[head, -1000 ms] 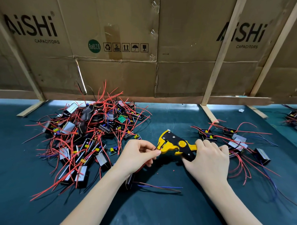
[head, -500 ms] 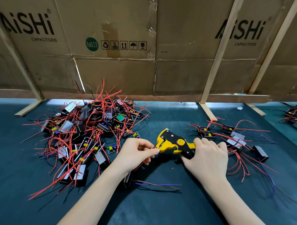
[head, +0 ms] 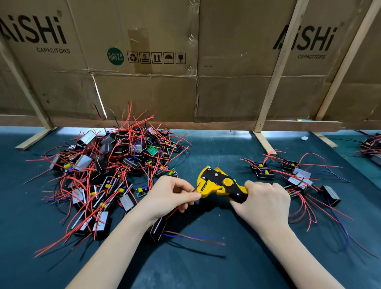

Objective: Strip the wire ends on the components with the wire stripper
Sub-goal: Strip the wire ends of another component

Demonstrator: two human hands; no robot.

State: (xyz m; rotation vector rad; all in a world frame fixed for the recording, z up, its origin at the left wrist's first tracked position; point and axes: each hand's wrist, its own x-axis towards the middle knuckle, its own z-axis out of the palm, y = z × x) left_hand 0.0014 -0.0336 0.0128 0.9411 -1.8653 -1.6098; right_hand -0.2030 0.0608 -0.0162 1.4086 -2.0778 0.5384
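My right hand grips the handles of a yellow and black wire stripper, whose jaws point left. My left hand pinches thin wires just left of the jaws, the wire ends reaching into them. Under my left wrist hangs the black component these wires belong to, with blue and brown leads trailing to the right across the mat. A big pile of components with red wires lies to the left. A smaller group of components lies to the right, behind my right hand.
The work surface is a dark teal mat. A cardboard wall on wooden struts closes off the back. Another heap of components sits at the far right edge. Small red insulation bits lie on the mat below the stripper.
The stripper's jaws now show a gap with the wire ends in them. My left hand has shifted slightly at the jaws. The camera has tilted a little.
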